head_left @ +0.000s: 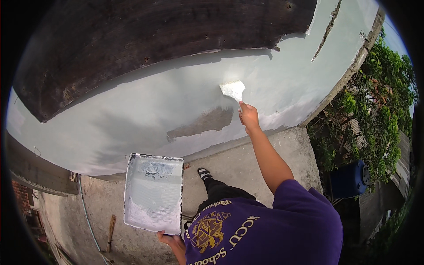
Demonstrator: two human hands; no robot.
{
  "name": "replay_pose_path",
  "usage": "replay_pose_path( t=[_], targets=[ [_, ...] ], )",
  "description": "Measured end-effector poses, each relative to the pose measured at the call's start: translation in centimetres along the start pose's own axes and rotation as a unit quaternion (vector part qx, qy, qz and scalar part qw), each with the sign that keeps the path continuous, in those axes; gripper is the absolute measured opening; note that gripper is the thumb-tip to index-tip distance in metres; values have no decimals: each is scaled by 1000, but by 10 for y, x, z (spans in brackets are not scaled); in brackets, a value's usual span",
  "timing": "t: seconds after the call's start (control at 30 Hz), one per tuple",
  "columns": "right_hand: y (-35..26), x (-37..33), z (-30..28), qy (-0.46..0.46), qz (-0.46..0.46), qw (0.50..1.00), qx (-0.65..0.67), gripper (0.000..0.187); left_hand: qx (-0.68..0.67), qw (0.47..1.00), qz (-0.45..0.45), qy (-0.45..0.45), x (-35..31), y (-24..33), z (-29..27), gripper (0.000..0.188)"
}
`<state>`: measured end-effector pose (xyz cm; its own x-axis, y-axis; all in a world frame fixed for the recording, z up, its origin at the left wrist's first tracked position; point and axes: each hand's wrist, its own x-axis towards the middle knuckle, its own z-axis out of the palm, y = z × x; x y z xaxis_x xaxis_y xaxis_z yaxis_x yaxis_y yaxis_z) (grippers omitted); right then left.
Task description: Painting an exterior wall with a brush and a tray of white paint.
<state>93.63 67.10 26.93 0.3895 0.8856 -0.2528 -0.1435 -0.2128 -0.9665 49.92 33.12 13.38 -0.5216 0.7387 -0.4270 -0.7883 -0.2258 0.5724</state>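
Observation:
My right hand [248, 115] is closed around the handle of a wide white paintbrush [233, 90], its bristles against the pale grey-green wall [145, 106]. Below and left of the brush, a bare grey patch [205, 123] shows on the wall. My left hand [170, 238] grips the near edge of a paint tray [154, 194] held out over the floor. Pale paint coats the tray, with a darker smear toward its far end and a ribbed slope in the middle. Part of the left hand is hidden under the tray.
A dark wooden panel [150, 39] covers the upper wall. A crack [327, 31] runs near the wall's right edge. Beyond that edge are leafy branches [366, 101] and a blue barrel [350, 179]. On the concrete floor [282, 150] lie a broom [111, 232] and a thin blue hose [86, 216].

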Motion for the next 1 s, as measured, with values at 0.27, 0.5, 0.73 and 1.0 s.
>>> replay_pose_path(
  t=[0.27,0.5,0.73,1.0],
  targets=[
    [84,64,14,45,-168,985,5,36,25,999,0,35,-4,-5,24,73],
    [121,27,18,19,120,991,-60,39,-19,1000,16,-14,0,0,22,74],
    [0,-2,29,-48,52,997,16,34,-9,1000,11,13,14,1,14,75],
    [-21,9,44,11,-190,979,-72,41,-21,1000,5,21,11,-3,27,77]
  ],
)
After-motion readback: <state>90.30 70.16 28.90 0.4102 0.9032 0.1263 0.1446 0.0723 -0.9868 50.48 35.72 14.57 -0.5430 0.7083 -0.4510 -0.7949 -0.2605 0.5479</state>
